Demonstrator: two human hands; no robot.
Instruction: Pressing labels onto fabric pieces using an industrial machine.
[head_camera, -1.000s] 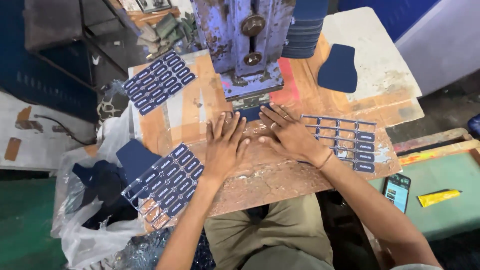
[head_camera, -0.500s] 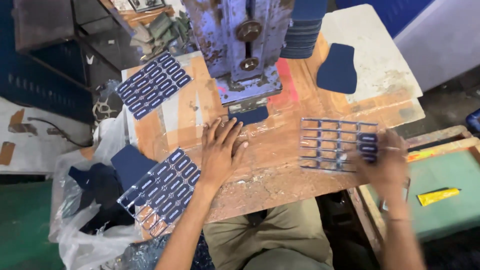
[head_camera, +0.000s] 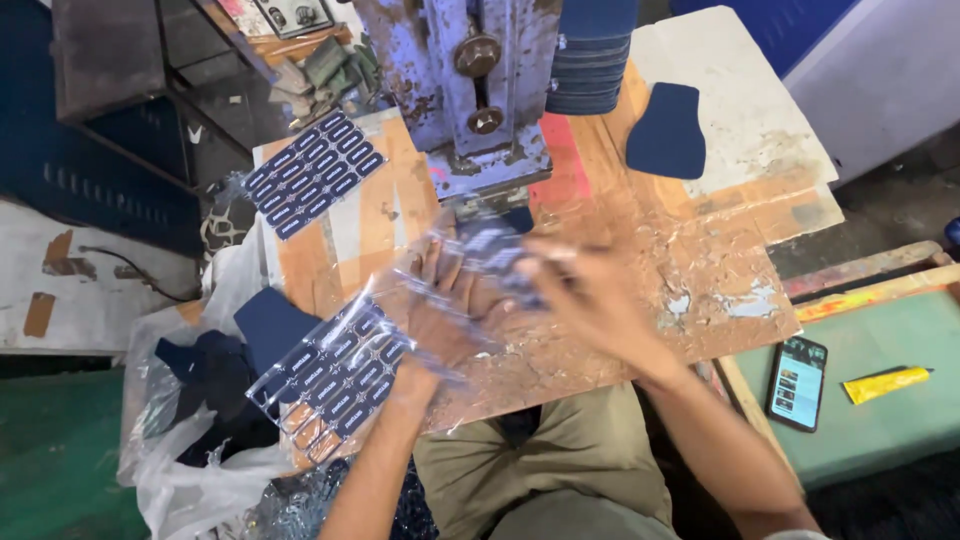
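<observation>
Both hands are over the scuffed brown worktop (head_camera: 690, 290), just in front of the blue-grey metal press (head_camera: 480, 90). Left hand (head_camera: 440, 310) lies flat, palm down, fingers spread and pointing toward the press base; it's closed on nothing. Right hand (head_camera: 590, 300) is motion-blurred, reaching across toward the left one; looks like its fingers are on the edge of a clear plastic sheet carrying small dark blue labels (head_camera: 490, 255), but can't tell for sure whether it's pinched or just touched. That sheet lies over and across the left hand's fingers, btwn the two hands and the press, blurred too. A 2nd clear sheet w/ rows of dark blue labels (head_camera: 330, 375) sits by the left wrist at the near-left worktop edge, partly hanging off. A 3rd sheet of blue labels (head_camera: 315, 175) lies far left, well apart from both hands. Navy fabric cut piece (head_camera: 668, 132) rests on a white board at far right; a stack of same-colour pieces (head_camera: 590, 60) stands beside the press. Right of the bench: black smartphone (head_camera: 796, 382) and yellow tube (head_camera: 885, 383) on a green surface. Plastic bag w/ dark blue fabric scraps (head_camera: 200, 400) hangs at left.
</observation>
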